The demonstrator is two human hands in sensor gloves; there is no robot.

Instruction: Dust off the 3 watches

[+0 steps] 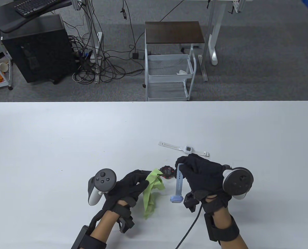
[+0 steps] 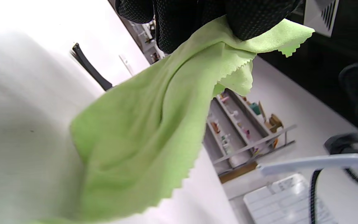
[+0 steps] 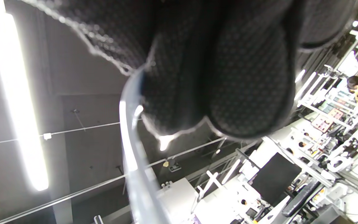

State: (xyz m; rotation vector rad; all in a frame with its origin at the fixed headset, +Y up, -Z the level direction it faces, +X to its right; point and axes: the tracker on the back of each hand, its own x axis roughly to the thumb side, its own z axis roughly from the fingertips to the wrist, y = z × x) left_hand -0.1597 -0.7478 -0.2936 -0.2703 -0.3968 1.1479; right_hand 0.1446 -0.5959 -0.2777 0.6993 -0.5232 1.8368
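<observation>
My left hand (image 1: pixel 133 185) grips a lime green cloth (image 1: pixel 151 190); the cloth (image 2: pixel 141 137) hangs from the gloved fingers (image 2: pixel 197 18) down to the table. My right hand (image 1: pixel 199 172) holds a light blue watch (image 1: pixel 179 184) by its strap, lifted, the strap pointing toward me. In the right wrist view the strap (image 3: pixel 129 155) curves past the fingers (image 3: pixel 244 93). A black and red watch (image 1: pixel 167 171) lies on the table between my hands, just beyond the cloth. A white watch (image 1: pixel 188 149) lies flat farther back.
The white table (image 1: pixel 65 142) stretches wide to the left and back. Beyond its far edge stand a white wire cart (image 1: pixel 169 75) with a dark top, a black computer tower (image 1: pixel 37 49) and tangled floor cables (image 1: pixel 102 67).
</observation>
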